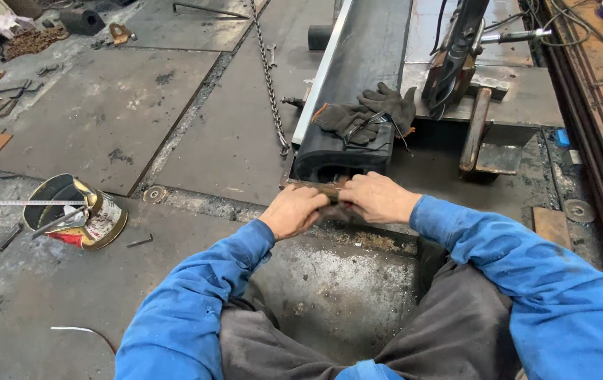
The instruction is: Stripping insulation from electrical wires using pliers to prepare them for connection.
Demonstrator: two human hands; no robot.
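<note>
A workshop floor of worn steel plates (pixel 104 112) fills the frame, with a chain (pixel 269 77) running down the upper middle and a tin can (pixel 79 211) at the left. A black beam (pixel 350 84) reaches down from the top centre, dark gloves (pixel 368 112) lying on it. Just below its end, at centre, a rusty flat bar (pixel 326 188) lies crosswise. The left hand (pixel 294 210) and right hand (pixel 377 197) are both curled closed around it.

Worn steel floor plates (pixel 104 119) spread left of the grip, a chain (pixel 270 84) trailing above it, a tipped tin (pixel 79 211) far left, in even daylight
</note>
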